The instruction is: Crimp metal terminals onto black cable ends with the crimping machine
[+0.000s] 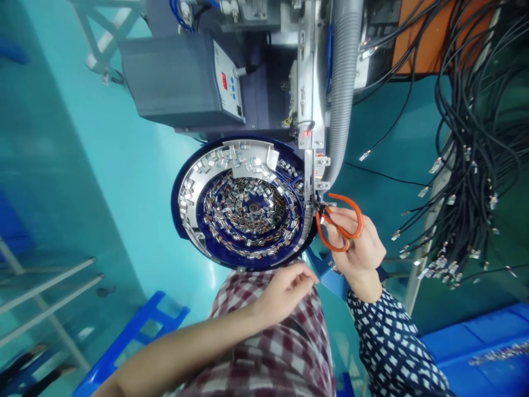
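My right hand [357, 245], in a dark patterned sleeve, is closed around scissors [356, 209] with orange bow handles. Their short dark tips touch or nearly touch the metal track at the right rim of a round feeder bowl [198, 194]. Many small metal connector shells [248, 207] lie in the bowl and along its spiral ledge. Below the bowl's front edge, over a checked red and white cloth on my lap, my left hand [289, 289] has its fingers loosely curled, with nothing seen in them.
Behind the bowl stands a grey control box [177, 77] with a red display. A ribbed grey hose [345, 71] runs beside the metal track [308, 82]. Black cables [467, 182] with metal ends hang at the right. Blue plastic bins [475, 342] stand lower right.
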The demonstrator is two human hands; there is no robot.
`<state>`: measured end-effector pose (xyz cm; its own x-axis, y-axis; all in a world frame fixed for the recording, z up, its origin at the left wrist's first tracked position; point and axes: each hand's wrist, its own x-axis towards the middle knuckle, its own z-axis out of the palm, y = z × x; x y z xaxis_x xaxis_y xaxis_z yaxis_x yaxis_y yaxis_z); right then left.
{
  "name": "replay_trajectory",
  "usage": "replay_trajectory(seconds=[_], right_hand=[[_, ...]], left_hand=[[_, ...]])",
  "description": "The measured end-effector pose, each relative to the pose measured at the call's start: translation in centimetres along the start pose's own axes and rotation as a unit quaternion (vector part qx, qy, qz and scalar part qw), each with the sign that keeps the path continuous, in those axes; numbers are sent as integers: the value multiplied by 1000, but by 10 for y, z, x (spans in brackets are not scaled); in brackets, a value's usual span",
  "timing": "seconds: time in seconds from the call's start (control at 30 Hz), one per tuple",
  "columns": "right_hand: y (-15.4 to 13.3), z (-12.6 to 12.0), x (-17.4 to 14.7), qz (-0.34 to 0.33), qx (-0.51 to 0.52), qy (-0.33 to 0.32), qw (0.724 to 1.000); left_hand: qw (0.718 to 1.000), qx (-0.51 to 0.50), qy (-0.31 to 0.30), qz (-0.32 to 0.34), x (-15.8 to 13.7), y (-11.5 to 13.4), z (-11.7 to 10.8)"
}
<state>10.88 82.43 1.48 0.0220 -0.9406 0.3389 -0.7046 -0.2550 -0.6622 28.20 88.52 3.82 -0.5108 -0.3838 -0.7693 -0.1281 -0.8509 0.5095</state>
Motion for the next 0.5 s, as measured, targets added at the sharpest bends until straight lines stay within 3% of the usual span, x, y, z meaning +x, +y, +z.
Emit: replay_trajectory(seconds=[0.3,0.5], right_hand=[[1,-1,3,-3,3,4,1000],[9,2,22,14,-3,45,999]], left_hand=[[1000,9,1,-1,2,1,-2],[1000,14,1,-9,1,1,-2]])
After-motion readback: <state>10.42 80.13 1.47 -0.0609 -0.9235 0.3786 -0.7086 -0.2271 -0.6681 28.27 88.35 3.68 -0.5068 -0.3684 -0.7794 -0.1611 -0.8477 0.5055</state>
